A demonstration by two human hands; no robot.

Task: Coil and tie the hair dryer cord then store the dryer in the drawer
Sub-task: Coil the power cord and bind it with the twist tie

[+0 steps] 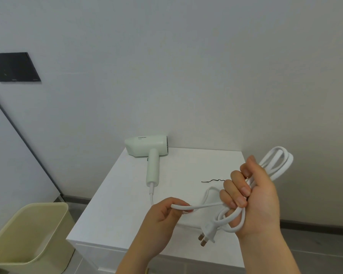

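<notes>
A pale green hair dryer point(147, 148) lies on the white cabinet top point(127, 204), nozzle to the left, handle toward me. Its white cord point(277, 161) runs from the handle to my hands. My right hand point(251, 196) is shut around several loops of the cord, which stick out above and below the fist. The plug point(207, 233) dangles under that hand. My left hand point(162, 216) pinches the straight stretch of cord between dryer and coil. A thin black twist tie point(212, 181) lies on the top, just left of my right fingers.
The cabinet stands against a white wall. A beige plastic bin point(34, 234) stands on the floor at the lower left. A dark panel point(14, 67) hangs on the wall at the upper left. A drawer front edge shows below the cabinet top point(99, 252).
</notes>
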